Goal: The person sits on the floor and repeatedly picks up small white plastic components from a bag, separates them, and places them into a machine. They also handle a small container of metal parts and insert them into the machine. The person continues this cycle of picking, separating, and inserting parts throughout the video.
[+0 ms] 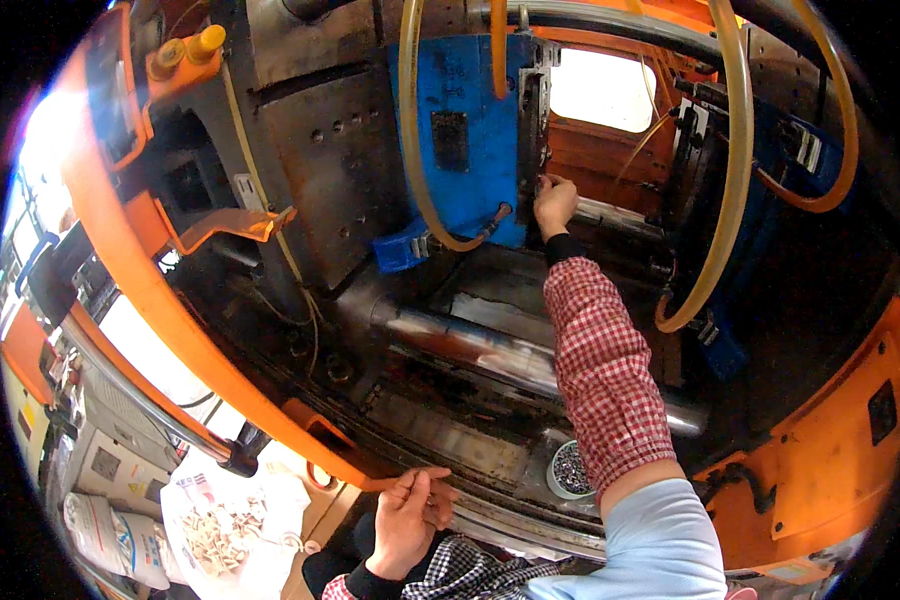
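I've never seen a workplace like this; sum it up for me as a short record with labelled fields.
Setting: inside an orange-framed machine
Right hand: raised, fingers at the edge of a blue mould block; anything held is hidden
Left hand: low, partly curled, near the orange curved frame; contact unclear
Hose: translucent yellowish, looping across the blue mould block
Bowl: round, pale, holding small metal pieces
Lower left: pale pieces on white plastic sheeting

red-and-white checked oversleeves; black cuffs; pale blue upper sleeve
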The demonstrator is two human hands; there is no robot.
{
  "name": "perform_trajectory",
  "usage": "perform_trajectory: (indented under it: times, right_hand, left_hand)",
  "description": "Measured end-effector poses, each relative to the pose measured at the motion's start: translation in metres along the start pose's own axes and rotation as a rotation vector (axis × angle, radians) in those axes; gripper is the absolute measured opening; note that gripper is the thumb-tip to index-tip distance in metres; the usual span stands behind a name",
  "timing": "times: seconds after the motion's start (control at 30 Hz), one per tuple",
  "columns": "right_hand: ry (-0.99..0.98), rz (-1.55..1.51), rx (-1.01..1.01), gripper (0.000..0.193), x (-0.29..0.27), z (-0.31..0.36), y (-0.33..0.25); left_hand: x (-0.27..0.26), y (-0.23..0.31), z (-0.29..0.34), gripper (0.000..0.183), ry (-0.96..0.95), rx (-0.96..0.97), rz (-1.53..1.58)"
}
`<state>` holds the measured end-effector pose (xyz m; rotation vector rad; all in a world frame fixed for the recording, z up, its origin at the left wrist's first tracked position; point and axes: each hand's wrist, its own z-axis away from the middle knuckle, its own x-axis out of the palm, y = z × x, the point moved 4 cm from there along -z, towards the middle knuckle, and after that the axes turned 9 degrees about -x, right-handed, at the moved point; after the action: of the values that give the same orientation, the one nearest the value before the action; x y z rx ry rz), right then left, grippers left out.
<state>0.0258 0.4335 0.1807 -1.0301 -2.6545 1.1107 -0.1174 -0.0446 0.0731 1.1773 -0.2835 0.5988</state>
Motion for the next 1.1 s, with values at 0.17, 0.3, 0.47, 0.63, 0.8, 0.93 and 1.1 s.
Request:
perform_trajectory:
  times: [0.17,0.3,0.47,0.63,0.8,0.93,1.1]
  right_hand:
    - [-0.104,0.147,-0.390,0.030,0.017,0.024,-0.013]
    - [-0.247,0.169,-0.305,0.030,0.005,-0.006,0.017]
    - [-0.153,-0.022,-0.481,0.019,-0.056,0.054,-0.087]
    - [-1.403,-0.451,-0.635,0.019,-0.150,0.193,-0.217]
    - [-1.406,-0.464,-0.641,0.026,-0.164,0.228,-0.210]
    - [-1.238,-0.498,-0.808,0.020,-0.167,0.228,-0.213]
    - [-1.107,-0.510,-0.839,0.012,-0.155,0.205,-0.203]
  left_hand:
    - [-0.015,-0.009,-0.004,0.033,0.072,0.011,0.044]
    - [0.003,-0.011,-0.022,0.030,0.016,0.002,0.131]
    - [0.005,-0.002,-0.029,0.025,-0.103,0.104,0.143]
    - [0.016,0.025,-0.020,0.033,0.037,0.188,0.039]
    - [0.029,0.033,-0.028,0.036,-0.054,0.154,0.175]
    - [0.030,0.039,-0.028,0.037,-0.082,0.145,0.167]
    - [0.029,0.040,-0.034,0.038,-0.122,0.141,0.189]
